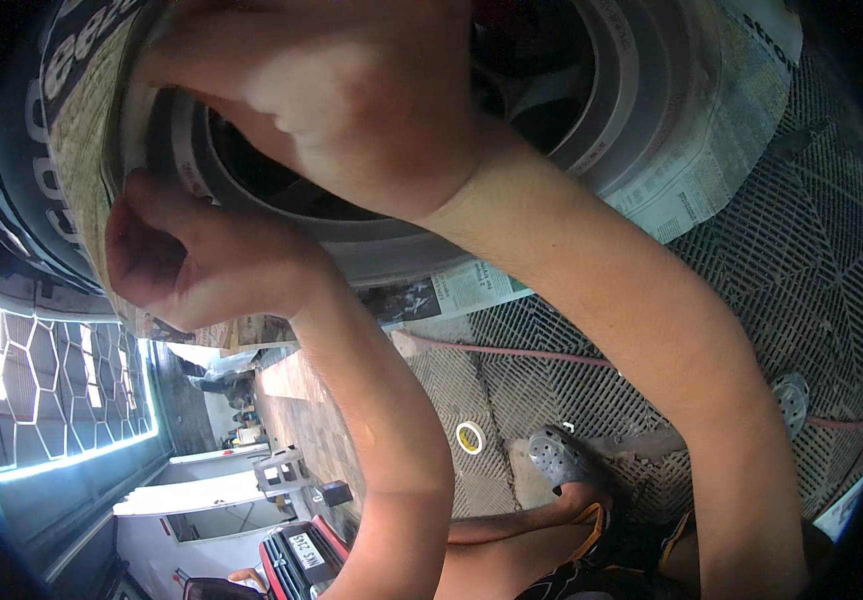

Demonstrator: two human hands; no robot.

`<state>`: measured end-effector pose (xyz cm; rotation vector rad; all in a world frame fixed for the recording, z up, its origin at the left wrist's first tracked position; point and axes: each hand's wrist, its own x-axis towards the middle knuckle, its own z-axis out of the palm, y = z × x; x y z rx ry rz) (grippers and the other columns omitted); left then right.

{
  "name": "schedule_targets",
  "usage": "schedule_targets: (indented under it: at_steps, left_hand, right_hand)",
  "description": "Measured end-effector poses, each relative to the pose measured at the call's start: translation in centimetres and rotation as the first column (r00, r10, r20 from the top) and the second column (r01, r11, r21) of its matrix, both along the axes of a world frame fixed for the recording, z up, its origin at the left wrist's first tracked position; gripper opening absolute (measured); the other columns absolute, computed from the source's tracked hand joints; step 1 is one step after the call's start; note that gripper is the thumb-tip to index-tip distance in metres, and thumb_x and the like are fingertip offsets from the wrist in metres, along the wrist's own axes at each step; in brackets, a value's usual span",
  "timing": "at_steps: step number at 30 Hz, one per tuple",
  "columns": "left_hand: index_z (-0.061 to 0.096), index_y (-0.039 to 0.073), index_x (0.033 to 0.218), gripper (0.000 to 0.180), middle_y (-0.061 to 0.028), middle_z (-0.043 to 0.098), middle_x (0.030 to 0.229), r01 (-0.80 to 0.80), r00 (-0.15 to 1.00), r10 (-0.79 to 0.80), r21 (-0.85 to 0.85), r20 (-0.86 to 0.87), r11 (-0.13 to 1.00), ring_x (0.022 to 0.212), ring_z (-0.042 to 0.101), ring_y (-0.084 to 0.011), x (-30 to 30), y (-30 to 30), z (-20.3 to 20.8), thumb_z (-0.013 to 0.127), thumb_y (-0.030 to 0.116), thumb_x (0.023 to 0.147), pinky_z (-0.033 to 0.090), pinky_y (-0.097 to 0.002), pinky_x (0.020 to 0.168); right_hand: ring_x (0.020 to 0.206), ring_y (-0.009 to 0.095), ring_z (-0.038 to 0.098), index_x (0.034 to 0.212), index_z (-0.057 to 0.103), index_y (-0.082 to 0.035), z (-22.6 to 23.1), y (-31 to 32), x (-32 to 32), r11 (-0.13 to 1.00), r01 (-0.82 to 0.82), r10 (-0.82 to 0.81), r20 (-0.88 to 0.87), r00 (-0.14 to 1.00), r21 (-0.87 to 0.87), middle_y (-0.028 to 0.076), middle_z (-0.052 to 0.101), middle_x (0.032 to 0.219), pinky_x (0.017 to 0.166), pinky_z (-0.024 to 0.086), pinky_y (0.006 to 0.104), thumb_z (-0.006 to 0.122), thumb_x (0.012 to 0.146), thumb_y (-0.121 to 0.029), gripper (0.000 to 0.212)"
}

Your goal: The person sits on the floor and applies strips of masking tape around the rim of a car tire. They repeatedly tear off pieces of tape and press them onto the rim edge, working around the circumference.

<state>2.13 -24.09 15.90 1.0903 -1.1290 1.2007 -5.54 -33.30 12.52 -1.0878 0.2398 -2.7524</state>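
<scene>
A grey wheel rim (611, 110) fills the upper part of the view, with sheets of newspaper (696, 195) laid around its edge and over the black tyre (11, 165). My left hand (216, 255) is curled at the rim's left edge, its fingertips against the border of the paper; whatever they pinch is hidden. Above it my right hand (351, 110) reaches across the rim toward the same edge. Its fingers are blurred and partly cut off by the top of the view, so their grip does not show.
A roll of tape (470, 437) lies on the grey grated floor mat (751, 300). A reddish hose (511, 350) runs across the mat near my grey clogs (566, 455). At the lower left are a red vehicle (301, 555) and bright hexagonal lights (51, 370).
</scene>
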Motion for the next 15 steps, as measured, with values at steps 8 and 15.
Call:
schedule_targets:
  at_steps: [8, 15]
  left_hand:
    - [0.071, -0.009, 0.105, 0.027, -0.0189, 0.076, 0.105, 0.07, 0.992, -0.071, -0.017, -0.107, 0.997, 0.088, 0.072, -0.0236, -1.8, -0.1, 0.9, 0.082, 0.011, 0.089, 0.061, -0.034, 0.08]
    - [0.072, -0.009, 0.106, 0.026, -0.0185, 0.076, 0.105, 0.148, 0.981, -0.142, 0.036, -0.135, 0.988, 0.09, 0.073, -0.0221, -1.9, 0.8, 0.9, 0.081, 0.009, 0.089, 0.064, -0.0338, 0.08]
  right_hand:
    - [0.054, 0.02, 0.062, 0.071, 0.061, -0.007, 1.1, 1.0, -0.9, 0.985, 0.105, -0.095, -0.084, 0.992, 0.135, 0.006, 0.061, 0.075, 0.046, 0.05, 0.033, 0.069, 0.071, -0.011, 0.009]
    - [0.054, 0.02, 0.063, 0.068, 0.061, -0.006, 1.9, 2.5, -1.7, 0.98, 0.116, -0.114, -0.019, 0.993, 0.164, 0.006, 0.062, 0.075, 0.044, 0.05, 0.034, 0.069, 0.072, -0.011, 0.01]
